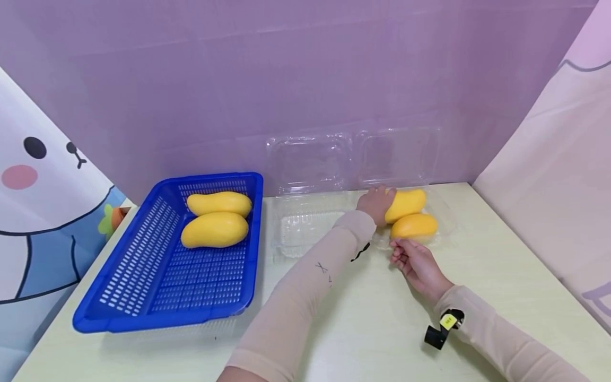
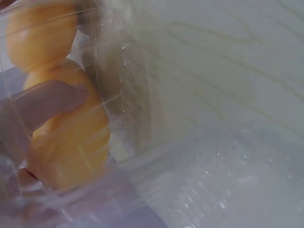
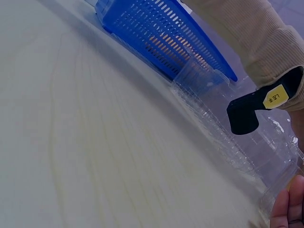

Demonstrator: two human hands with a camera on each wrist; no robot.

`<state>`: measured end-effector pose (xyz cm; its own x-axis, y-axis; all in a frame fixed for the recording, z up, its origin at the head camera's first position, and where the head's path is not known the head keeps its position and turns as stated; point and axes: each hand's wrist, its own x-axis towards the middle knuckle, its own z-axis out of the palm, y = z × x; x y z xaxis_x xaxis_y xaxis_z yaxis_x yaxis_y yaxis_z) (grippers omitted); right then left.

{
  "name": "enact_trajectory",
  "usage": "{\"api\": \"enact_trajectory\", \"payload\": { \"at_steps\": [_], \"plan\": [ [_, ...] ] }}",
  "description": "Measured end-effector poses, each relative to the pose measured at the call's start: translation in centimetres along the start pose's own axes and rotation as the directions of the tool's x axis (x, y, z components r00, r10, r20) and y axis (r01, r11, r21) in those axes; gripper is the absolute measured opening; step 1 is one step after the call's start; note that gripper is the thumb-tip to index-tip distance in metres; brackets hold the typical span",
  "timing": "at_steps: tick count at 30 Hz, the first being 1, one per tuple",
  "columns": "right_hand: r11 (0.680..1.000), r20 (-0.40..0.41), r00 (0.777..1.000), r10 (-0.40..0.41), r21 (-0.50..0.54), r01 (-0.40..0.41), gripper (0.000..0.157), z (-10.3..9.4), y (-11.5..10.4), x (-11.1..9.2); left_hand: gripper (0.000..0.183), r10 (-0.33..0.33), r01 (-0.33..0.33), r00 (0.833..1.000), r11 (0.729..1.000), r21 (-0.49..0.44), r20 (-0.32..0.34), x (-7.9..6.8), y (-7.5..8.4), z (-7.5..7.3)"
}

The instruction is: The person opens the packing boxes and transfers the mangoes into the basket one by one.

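Holding left hand point(image 1: 374, 204): thumb and fingers round the far smooth yellow mango point(image 1: 407, 204), inside a clear plastic box point(image 1: 439, 205).
Right hand point(image 1: 418, 266): at box edge; can't tell if pinching.
Mango: maybe heavy, slippery; grab its middle.

Clear plastic containers point(image 3: 223, 137) line the edge of the pale surface point(image 3: 85, 142), a blue slotted basket point(image 3: 156, 38) beyond them. A beige sleeve point(image 3: 247, 38) bears a black mount point(image 3: 243, 118); the right hand's fingers point(image 3: 287, 204) fill the lower right corner.

Mangoes point(image 1: 414, 226) in head, left wrist views
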<state>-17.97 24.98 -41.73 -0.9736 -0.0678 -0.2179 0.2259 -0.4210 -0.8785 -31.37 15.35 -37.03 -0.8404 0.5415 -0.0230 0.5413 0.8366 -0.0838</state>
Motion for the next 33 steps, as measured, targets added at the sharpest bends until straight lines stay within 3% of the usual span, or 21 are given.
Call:
{"api": "enact_trajectory", "payload": {
  "at_steps": [10,18,25,33],
  "plan": [
    [1.0,-0.01,1.0,-0.008,-0.014,0.008,0.032,0.1,0.1,-0.1,0.082,0.01,-0.01,1.0,1.0,0.016,0.01,-0.5,-0.2,-0.4],
    [1.0,-0.015,1.0,0.012,-0.02,-0.012,0.031,0.1,-0.1,-0.2,0.086,0.06,-0.059,0.998,0.994,0.092,-0.003,-0.7,0.0,-1.0],
    [0.999,-0.013,1.0,0.01,-0.033,-0.011,0.031,0.1,0.0,-0.3,0.087,0.066,-0.064,0.997,0.996,0.063,-0.027,-1.2,-0.6,-1.8],
    [0.999,-0.006,1.0,0.005,-0.039,-0.006,0.029,-0.1,0.0,-0.3,0.083,0.117,-0.115,0.99,0.993,0.041,-0.073,-1.6,-1.5,-2.4]
  ]
}}
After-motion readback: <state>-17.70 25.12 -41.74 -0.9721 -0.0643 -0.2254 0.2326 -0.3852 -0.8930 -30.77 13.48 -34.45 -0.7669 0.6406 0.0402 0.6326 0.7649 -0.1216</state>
